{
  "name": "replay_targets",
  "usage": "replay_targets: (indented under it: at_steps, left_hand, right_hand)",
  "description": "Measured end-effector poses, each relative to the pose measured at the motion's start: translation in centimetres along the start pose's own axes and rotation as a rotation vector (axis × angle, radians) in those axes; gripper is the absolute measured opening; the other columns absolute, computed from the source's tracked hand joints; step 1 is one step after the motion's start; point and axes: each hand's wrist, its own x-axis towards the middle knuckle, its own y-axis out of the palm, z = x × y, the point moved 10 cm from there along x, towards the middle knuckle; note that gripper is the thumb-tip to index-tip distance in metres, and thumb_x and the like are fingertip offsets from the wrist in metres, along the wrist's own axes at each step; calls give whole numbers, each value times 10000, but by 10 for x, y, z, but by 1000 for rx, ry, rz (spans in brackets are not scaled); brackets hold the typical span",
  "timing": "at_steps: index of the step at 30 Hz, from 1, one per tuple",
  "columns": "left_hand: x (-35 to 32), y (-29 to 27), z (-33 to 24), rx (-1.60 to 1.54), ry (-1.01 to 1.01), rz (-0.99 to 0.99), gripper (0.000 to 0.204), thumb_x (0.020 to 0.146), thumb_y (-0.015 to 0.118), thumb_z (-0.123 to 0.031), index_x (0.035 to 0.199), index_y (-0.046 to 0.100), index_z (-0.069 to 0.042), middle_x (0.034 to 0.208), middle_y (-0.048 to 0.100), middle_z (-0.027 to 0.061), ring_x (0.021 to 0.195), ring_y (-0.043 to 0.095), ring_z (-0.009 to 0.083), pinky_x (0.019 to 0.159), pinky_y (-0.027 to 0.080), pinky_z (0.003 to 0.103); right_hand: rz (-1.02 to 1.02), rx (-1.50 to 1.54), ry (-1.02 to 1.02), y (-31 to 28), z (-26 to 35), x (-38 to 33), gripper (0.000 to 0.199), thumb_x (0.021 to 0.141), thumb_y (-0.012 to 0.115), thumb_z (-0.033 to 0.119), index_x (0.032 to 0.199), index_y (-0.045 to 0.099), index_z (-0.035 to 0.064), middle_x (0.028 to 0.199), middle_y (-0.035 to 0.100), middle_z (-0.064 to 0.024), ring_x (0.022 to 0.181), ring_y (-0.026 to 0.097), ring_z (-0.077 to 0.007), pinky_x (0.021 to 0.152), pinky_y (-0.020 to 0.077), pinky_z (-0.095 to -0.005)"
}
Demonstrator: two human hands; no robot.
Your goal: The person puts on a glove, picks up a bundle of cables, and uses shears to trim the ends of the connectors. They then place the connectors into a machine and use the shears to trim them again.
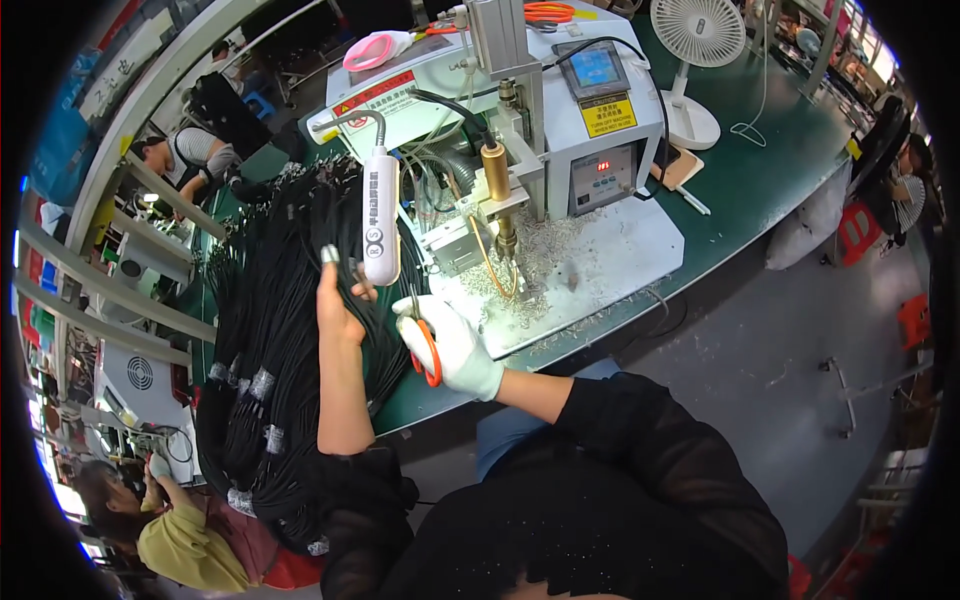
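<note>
My left hand [340,309] is bare except for a white cover on one raised fingertip. Its other fingers curl around a black cable [375,325] at the edge of a large bundle of black cables [265,320]; the white lamp partly hides this grip. In a white glove, my right hand [458,348] holds scissors [431,352] with orange handles, their blades pointing up and away from me. Both hands are below the long white lamp [381,215], in front of a bench machine with a brass-coloured vertical head [496,172].
Thin clippings cover the machine's white base plate [620,255]. Behind it stand a control box [602,175] with a red display and a white fan [697,40]. A pink tape roll [370,51] lies on top of the machine. Other people work at the left and far right.
</note>
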Motion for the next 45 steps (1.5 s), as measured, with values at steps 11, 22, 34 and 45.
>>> replay_targets:
  at_steps: [11, 22, 34, 45]
  left_hand:
    - [-33, 43, -32, -8, 22, 255, 246, 982, 473, -284, 938, 562, -59, 588, 351, -53, 487, 311, 38, 481, 263, 208]
    - [-58, 9, -57, -197, 375, 351, 278, 984, 456, -308, 881, 574, -78, 576, 339, -54, 465, 287, 48, 497, 253, 210]
    - [-297, 36, -173, -94, 1052, 364, 177, 835, 688, -188, 859, 543, -90, 605, 471, -58, 626, 474, 51, 719, 339, 235]
    - [-306, 181, -49, 415, 502, 1508, 89, 920, 577, -156, 970, 619, -97, 810, 668, 29, 771, 665, 195, 928, 374, 470]
  right_hand:
    - [72, -152, -185, 16, 9, 4, 281, 844, 638, 105, 1086, 551, -10, 898, 576, -146, 824, 590, -253, 746, 478, -316]
    - [22, 629, 208, 71, -4, 43, 250, 910, 555, 237, 787, 576, 20, 758, 558, -75, 668, 515, -149, 657, 436, -305]
    - [115, 291, 372, 74, -115, 45, 289, 939, 513, 269, 975, 581, -10, 848, 597, -77, 727, 597, -151, 666, 487, -301]
    - [485, -8, -55, -44, 92, -43, 316, 817, 585, 109, 1076, 584, -73, 842, 647, -120, 749, 633, -191, 720, 498, -297]
